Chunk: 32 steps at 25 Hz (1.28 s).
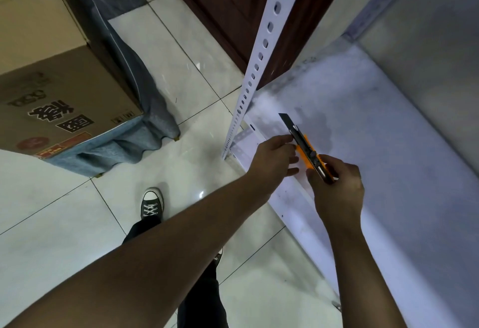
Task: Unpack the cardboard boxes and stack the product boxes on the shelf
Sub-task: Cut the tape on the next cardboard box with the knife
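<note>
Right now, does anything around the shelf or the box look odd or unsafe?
Yes: the utility knife has its blade out, held in both hands, left hand and right hand, over the shelf. The shelf board looks smudged grey. The cardboard box is closed and looks undamaged.

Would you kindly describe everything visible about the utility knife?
The utility knife has an orange body with a dark metal slider rail, and its dark segmented blade is extended, pointing up-left. It is held tilted above the white shelf board. The right hand grips its rear end; the left hand pinches near the blade base.
</note>
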Each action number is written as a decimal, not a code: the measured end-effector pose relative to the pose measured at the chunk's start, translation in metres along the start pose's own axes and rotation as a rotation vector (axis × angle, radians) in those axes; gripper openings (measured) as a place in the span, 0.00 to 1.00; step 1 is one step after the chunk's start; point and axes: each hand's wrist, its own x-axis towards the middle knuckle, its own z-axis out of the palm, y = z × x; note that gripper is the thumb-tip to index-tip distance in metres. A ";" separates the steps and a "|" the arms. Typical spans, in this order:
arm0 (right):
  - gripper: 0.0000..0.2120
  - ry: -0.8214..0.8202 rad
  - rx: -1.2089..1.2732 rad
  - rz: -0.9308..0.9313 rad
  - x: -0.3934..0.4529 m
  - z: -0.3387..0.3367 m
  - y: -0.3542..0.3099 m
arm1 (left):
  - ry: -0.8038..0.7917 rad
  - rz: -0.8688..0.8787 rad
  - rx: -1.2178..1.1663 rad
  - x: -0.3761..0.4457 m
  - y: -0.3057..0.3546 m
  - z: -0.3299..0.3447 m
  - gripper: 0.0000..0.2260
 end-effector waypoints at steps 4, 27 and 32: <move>0.13 -0.005 -0.075 -0.042 0.017 0.012 0.015 | 0.000 -0.043 0.041 0.013 -0.002 0.005 0.16; 0.15 -0.022 -0.119 -0.023 0.024 0.023 0.024 | -0.142 0.023 0.313 0.007 -0.005 -0.005 0.14; 0.16 0.007 -0.078 -0.080 0.017 0.020 -0.005 | -0.080 0.205 0.580 -0.008 0.003 -0.025 0.18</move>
